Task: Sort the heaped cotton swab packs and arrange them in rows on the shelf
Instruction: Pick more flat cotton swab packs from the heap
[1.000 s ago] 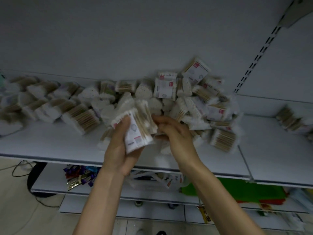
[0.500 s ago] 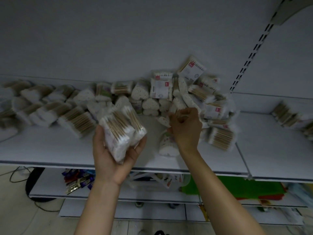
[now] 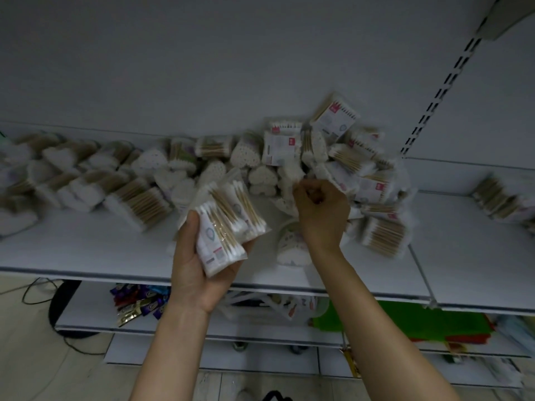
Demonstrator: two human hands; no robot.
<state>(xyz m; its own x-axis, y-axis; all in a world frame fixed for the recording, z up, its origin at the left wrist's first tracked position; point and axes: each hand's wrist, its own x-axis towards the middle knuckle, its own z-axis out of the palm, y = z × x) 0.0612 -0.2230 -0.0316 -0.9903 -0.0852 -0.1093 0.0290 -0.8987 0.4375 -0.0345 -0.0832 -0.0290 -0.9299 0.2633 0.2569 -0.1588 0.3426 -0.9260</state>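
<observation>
Heap (image 3: 341, 166) centre-right on shelf (image 3: 86, 250), rows (image 3: 86, 180) left, my left hand (image 3: 197, 273) grips packs (image 3: 225, 224), right hand (image 3: 321, 212) curled at heap, hold unclear.

Down below: purple and gold foil packets (image 3: 136, 302) in a messy pile, green sheet (image 3: 405, 319) with red stuff (image 3: 469, 340) under its edge. Black cable (image 3: 24, 296) looping on the floor (image 3: 29, 357) at left. Slotted upright rail (image 3: 440, 94) top right.

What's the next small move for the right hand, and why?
Likely: pinch one pack from the near edge of the heap with the right hand and add it to the stack the left hand grips. The right hand's curled fingers sit at the heap, grip unclear; many packs lie unsorted there.
</observation>
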